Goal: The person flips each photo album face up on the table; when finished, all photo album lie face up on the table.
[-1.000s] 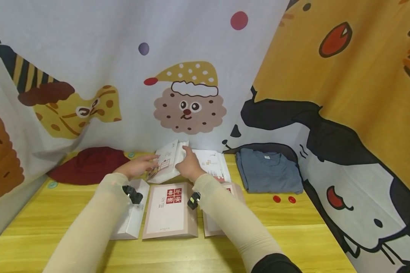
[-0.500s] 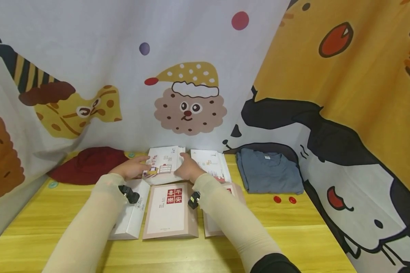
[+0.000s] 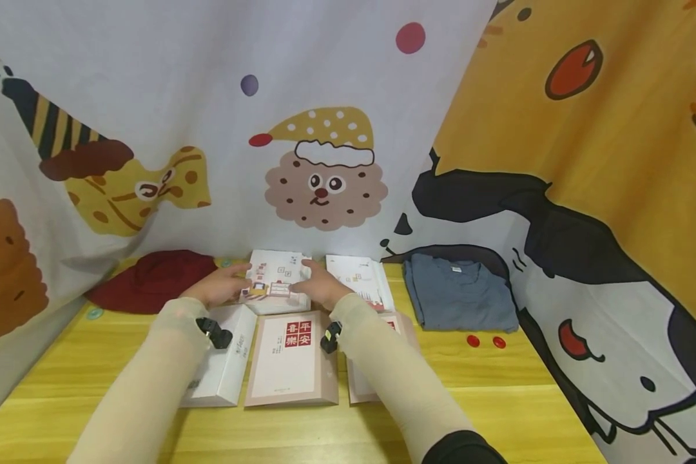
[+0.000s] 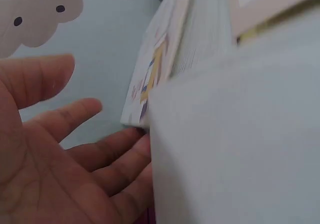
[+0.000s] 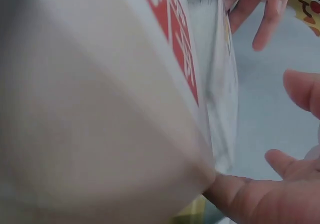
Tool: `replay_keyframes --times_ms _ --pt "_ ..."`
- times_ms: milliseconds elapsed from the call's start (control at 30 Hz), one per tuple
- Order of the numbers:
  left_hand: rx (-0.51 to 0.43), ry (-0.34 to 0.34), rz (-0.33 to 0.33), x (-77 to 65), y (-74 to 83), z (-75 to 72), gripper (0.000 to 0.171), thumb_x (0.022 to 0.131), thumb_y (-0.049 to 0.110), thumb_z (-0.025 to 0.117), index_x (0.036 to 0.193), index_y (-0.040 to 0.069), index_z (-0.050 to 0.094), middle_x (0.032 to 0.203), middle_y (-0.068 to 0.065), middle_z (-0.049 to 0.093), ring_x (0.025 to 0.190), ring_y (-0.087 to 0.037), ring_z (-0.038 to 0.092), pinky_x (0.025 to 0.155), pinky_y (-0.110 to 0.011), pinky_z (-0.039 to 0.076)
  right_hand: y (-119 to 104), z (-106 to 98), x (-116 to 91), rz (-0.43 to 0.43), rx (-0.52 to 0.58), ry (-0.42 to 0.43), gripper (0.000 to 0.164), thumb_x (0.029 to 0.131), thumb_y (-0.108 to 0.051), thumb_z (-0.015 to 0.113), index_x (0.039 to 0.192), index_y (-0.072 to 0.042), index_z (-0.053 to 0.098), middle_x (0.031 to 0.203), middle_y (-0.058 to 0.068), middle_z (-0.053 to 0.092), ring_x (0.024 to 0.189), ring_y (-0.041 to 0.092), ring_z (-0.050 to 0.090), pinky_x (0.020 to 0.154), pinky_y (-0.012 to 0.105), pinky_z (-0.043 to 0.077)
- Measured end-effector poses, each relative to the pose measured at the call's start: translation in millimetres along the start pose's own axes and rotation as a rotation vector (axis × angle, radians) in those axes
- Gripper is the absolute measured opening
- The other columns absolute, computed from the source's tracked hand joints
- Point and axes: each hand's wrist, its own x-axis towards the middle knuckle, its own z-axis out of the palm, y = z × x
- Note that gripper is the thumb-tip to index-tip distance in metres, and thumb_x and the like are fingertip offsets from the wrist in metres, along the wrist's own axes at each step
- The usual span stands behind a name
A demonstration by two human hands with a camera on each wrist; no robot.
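A white book with small coloured drawings lies flat at the back of the table, between my two hands. My left hand is at its left side; in the left wrist view the lower fingers reach its corner, while the thumb and index finger stand away from it. On the other side my right hand has relaxed fingers at the right edge, its thumb raised off the cover in the right wrist view. Just in front lies a pink-bordered book with red characters.
A white box-like book lies front left, and another pink-bordered book sits partly under my right forearm. A second white book, a folded blue-grey shirt and two red buttons are to the right. A dark red hat lies left.
The white book, tilted up between my hands a second ago, has come down flat on the table. Both hands have loosened from it, the left moving slightly left.
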Motion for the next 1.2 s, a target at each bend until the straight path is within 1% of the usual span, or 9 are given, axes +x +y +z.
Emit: replay_keyframes --times_ms 133,267,400,500,633,800,1000,1067,1200 --pt "0.036 0.076 0.05 -12.2 -3.9 -5.2 0.064 0.11 0.025 0.053 0.164 0.0 0.03 0.158 -0.034 0.042 0.145 -0.048 0.044 0.117 -0.063 0.039 2 -5 -1 -0.018 0.029 0.004 0.089 0.094 -0.029 0.079 0.167 -0.024 0.029 0.17 0.02 0.031 0.156 0.041 0.032 0.127 0.059 0.026" --pt "0.066 0.119 0.059 -39.6 -8.9 -11.9 0.066 0.11 0.029 0.053 0.163 -0.002 0.029 0.159 -0.037 0.039 0.146 -0.053 0.039 0.116 -0.069 0.036 -3 -2 -14 -0.046 0.044 0.009 0.088 0.092 -0.031 0.081 0.166 -0.023 0.034 0.163 0.024 0.041 0.147 0.044 0.044 0.121 0.059 0.036" --pt "0.047 0.151 0.019 -69.7 -19.9 -14.8 0.068 0.11 0.031 0.053 0.165 0.0 0.026 0.162 -0.036 0.034 0.147 -0.055 0.035 0.115 -0.072 0.035 -11 12 -36 -0.072 0.034 -0.017 0.083 0.092 -0.034 0.081 0.163 -0.022 0.039 0.158 0.023 0.048 0.138 0.043 0.053 0.115 0.057 0.044" --pt "0.06 0.175 0.012 -89.5 -33.0 -15.2 0.066 0.11 0.027 0.053 0.164 -0.001 0.027 0.16 -0.037 0.034 0.145 -0.057 0.036 0.112 -0.073 0.036 -15 25 -53 -0.101 -0.031 -0.064 0.081 0.092 -0.038 0.081 0.161 -0.022 0.042 0.155 0.02 0.052 0.136 0.038 0.056 0.112 0.053 0.049" --pt "0.131 0.18 0.016 -112.4 -49.8 -17.8 0.063 0.11 0.021 0.053 0.162 -0.005 0.029 0.155 -0.041 0.036 0.14 -0.061 0.039 0.107 -0.075 0.039 -18 46 -76 -0.126 -0.074 -0.147 0.078 0.092 -0.039 0.082 0.159 -0.025 0.044 0.153 0.017 0.054 0.132 0.031 0.06 0.104 0.045 0.055" --pt "0.135 0.13 -0.046 -129.8 -64.9 -21.6 0.066 0.11 0.021 0.054 0.161 -0.008 0.025 0.15 -0.045 0.037 0.133 -0.06 0.044 0.099 -0.065 0.051 -21 71 -100 -0.131 -0.016 -0.245 0.079 0.09 -0.035 0.085 0.158 -0.031 0.046 0.157 0.014 0.05 0.128 0.024 0.063 0.105 0.041 0.053" --pt "0.045 0.015 -0.15 -143.2 -78.8 -23.9 0.072 0.108 0.019 0.056 0.161 -0.011 0.017 0.141 -0.044 0.046 0.114 -0.039 0.062 0.083 -0.042 0.059 -23 98 -114 -0.152 -0.015 -0.298 0.084 0.088 -0.031 0.087 0.159 -0.032 0.043 0.153 0.01 0.055 0.125 0.017 0.062 0.11 0.032 0.047" --pt "0.0 -0.022 -0.163 -147.1 -81.8 -23.8 0.075 0.108 0.017 0.055 0.162 -0.011 0.011 0.138 -0.044 0.049 0.108 -0.033 0.066 0.081 -0.041 0.059 -24 105 -117 -0.142 -0.013 -0.3 0.085 0.088 -0.031 0.087 0.159 -0.033 0.042 0.153 0.008 0.056 0.129 0.016 0.06 0.111 0.03 0.046" --pt "-0.117 -0.063 -0.161 -151.9 -86.3 -21.9 0.08 0.106 0.007 0.053 0.162 -0.009 -0.001 0.124 -0.035 0.057 0.096 -0.029 0.067 0.076 -0.041 0.059 -27 120 -122 -0.095 0.024 -0.248 0.084 0.086 -0.032 0.088 0.157 -0.035 0.044 0.157 0.004 0.052 0.141 0.018 0.052 0.116 0.036 0.044"
